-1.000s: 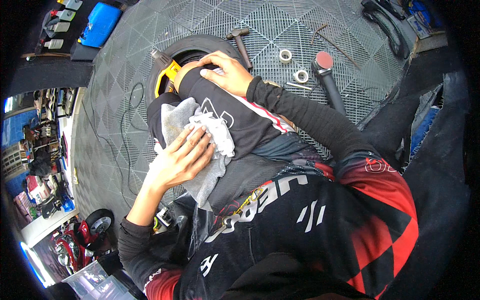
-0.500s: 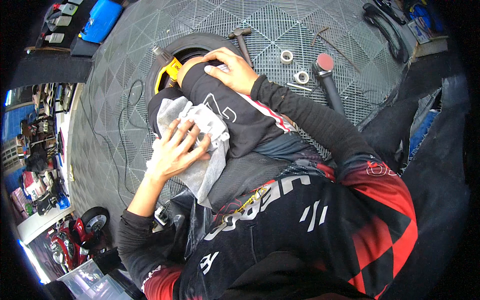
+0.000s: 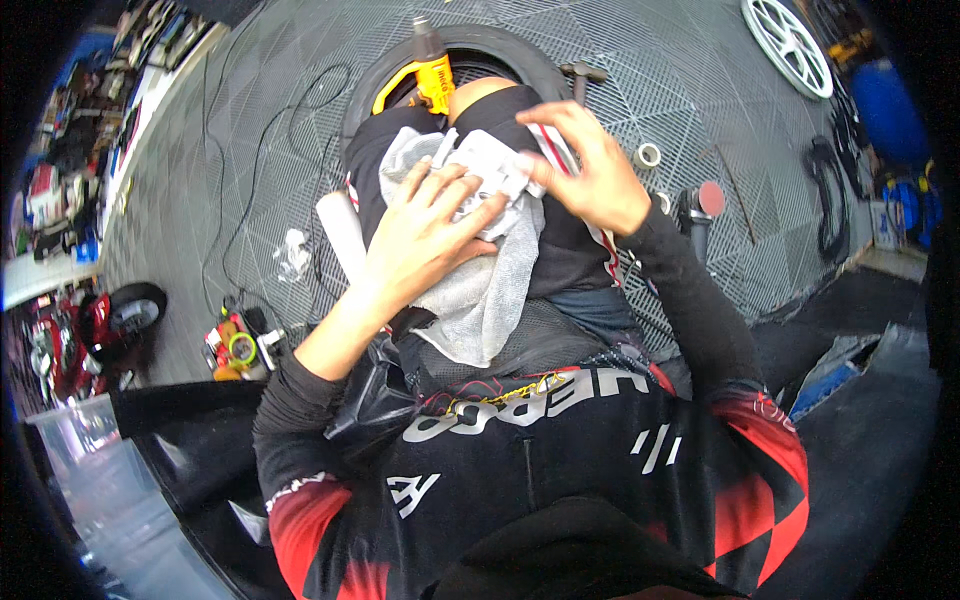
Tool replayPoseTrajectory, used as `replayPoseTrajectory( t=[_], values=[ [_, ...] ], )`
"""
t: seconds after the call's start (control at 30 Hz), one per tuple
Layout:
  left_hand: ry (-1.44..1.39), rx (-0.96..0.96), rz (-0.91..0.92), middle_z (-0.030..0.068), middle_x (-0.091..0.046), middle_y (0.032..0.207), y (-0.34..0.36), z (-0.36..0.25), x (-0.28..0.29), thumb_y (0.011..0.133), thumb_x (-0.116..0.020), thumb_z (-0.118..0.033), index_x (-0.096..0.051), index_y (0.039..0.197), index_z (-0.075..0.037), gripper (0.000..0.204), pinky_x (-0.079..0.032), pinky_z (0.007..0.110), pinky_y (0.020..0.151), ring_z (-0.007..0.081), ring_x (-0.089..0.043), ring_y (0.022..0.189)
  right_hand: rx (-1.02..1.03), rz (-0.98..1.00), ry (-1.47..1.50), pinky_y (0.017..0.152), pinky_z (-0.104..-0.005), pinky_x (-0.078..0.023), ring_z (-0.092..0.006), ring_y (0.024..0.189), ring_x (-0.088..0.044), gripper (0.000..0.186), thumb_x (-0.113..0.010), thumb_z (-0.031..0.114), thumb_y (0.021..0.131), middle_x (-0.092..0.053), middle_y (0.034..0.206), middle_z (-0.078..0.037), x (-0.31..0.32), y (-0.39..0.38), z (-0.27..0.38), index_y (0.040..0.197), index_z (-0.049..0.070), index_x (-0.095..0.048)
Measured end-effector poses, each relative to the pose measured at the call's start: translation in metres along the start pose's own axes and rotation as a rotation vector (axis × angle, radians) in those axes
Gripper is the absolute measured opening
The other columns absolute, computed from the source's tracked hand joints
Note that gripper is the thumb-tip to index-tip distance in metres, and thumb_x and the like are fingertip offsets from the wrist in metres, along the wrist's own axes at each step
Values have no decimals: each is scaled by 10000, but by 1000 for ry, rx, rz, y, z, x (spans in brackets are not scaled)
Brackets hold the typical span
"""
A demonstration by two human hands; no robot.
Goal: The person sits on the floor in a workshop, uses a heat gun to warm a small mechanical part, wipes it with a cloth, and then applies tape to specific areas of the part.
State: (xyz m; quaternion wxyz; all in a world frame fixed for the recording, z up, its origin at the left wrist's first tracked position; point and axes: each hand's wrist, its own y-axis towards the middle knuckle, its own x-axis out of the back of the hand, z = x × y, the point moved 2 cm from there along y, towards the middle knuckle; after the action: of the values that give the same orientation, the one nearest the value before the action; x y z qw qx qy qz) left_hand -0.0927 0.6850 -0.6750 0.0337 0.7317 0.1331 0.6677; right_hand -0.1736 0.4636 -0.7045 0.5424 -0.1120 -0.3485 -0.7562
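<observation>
My left hand (image 3: 430, 235) rests open, fingers apart and bent, on a white crumpled cloth (image 3: 482, 160) and a grey cloth (image 3: 478, 310) spread over my lap. My right hand (image 3: 590, 175) is open with curved fingers, its thumb at the right side of the white bundle. Beyond my knees lie a yellow-and-grey power tool like a heat gun (image 3: 433, 85) and a black tyre (image 3: 525, 60). A hammer (image 3: 580, 73), a tape roll (image 3: 646, 156) and a sander with a red round pad (image 3: 705, 205) lie to the right.
A white wheel (image 3: 760, 25) lies at back right. A pale roll (image 3: 336, 215) is beside my left leg. Cables run over the grey tiled floor (image 3: 170, 240). A red motorcycle (image 3: 65, 345) and cluttered shelving (image 3: 55, 190) are at left, a clear bin (image 3: 100, 480) at lower left.
My right hand has left my right thigh and moved down to the white cloth. My left hand has shifted upward over the cloths. The view has turned, bringing a white wheel into sight.
</observation>
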Motion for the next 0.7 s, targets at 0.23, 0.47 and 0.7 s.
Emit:
replayPoseTrajectory(
  t=[0.23, 0.47, 0.7],
  values=[
    [67, -7, -103, 79, -629, 1201, -10, 1, -3, 812, -736, -289, -673, 1198, -167, 409, -446, 510, 1045, 267, -587, 1191, 56, 54, -24, 878, -434, -517, -366, 996, -638, 517, -750, 350, 911, -626, 1052, -178, -24, -10, 25, 1226, -38, -618],
    [56, 499, -336, 91, -634, 1048, 4, -48, 18, 690, -865, -218, -663, 1214, -76, 579, -507, 426, 904, 307, -622, 1015, 26, 406, 206, 934, -376, -535, -253, 1126, -666, 603, -792, 316, 904, -657, 1203, -183, -1, 63, 43, 1342, -7, -533],
    [-76, 413, -446, 109, -671, 1156, -5, -44, -13, 727, -845, -183, -656, 1221, -64, 542, -491, 445, 1004, 302, -635, 1123, -130, 701, 73, 996, -398, -510, -342, 1129, -666, 559, -749, 250, 892, -694, 1165, -254, 25, 29, -6, 1310, -81, -582]
  ],
)
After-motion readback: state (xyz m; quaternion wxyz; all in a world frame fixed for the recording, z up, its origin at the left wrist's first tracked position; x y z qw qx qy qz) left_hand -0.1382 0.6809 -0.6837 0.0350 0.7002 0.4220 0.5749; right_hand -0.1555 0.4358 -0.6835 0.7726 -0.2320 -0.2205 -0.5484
